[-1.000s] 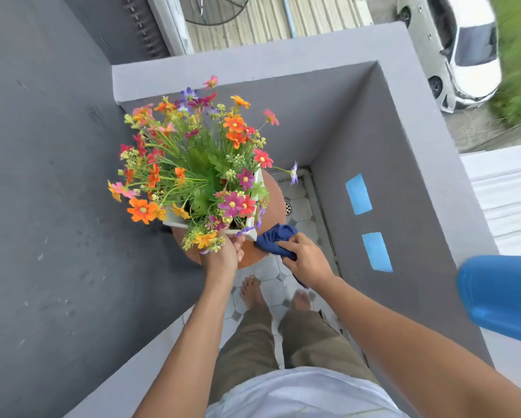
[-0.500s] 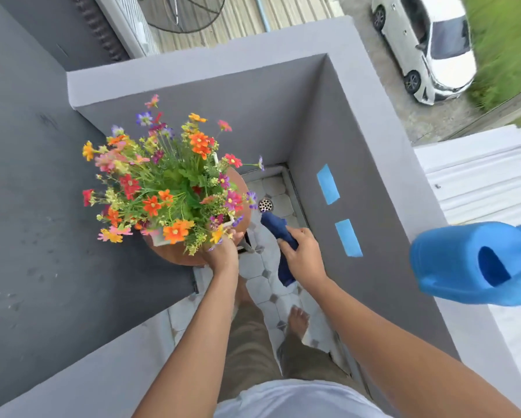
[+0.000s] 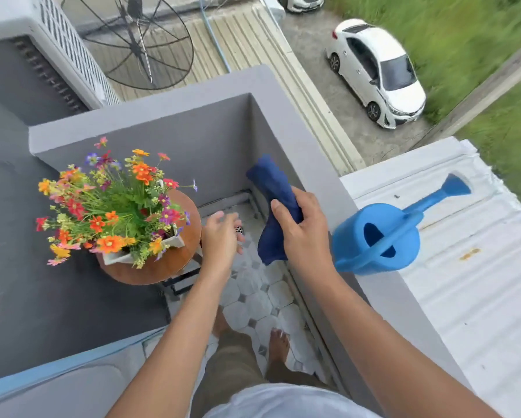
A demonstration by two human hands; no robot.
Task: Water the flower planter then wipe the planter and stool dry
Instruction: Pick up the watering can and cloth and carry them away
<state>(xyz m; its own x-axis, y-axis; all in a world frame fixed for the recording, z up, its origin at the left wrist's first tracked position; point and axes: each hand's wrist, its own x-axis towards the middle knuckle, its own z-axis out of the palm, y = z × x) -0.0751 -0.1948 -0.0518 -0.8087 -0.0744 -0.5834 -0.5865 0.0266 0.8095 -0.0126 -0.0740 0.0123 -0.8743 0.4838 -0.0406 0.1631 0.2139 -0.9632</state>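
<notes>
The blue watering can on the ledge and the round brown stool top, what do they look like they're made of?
Blue watering can: probably moulded plastic, uniform colour with a soft sheen and seamless handle and spout. Round brown stool top: looks like varnished wood or a wood-look laminate, with faint grain and a smooth gloss; which one is unclear.

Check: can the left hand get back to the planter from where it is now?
Probably yes. The left hand is open and empty, beside the stool, with nothing between it and the planter. Only the flowers overhang its rim.

white car [image 3: 377,72], satellite dish [image 3: 135,40], grass [image 3: 464,34]
</notes>
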